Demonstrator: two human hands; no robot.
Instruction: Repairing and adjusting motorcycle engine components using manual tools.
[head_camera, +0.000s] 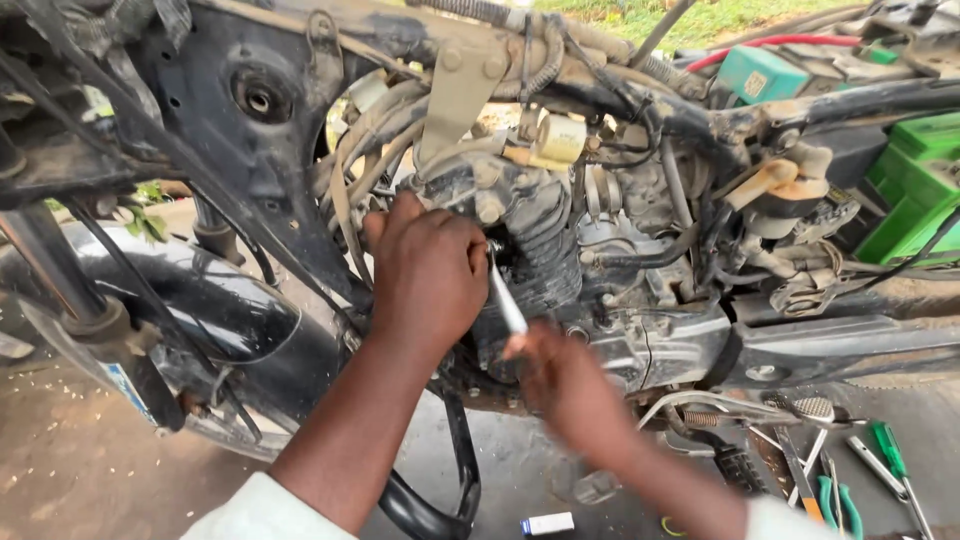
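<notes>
Black motorcycle frame (250, 120), stripped; grey engine block (545, 240) at centre. My left hand (428, 270) braces the cylinder, grip clenched. My right hand (570, 385), five o'clock, blurred, grasps a silver tool (507, 300); best kept seated squarely.

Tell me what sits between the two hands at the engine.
In the head view, a slim silvery tool spans the gap between the left hand and the blurred right hand, against the engine.

Slim metal tool (507, 298), apparently tilted against dirty engine (545, 245).
</notes>
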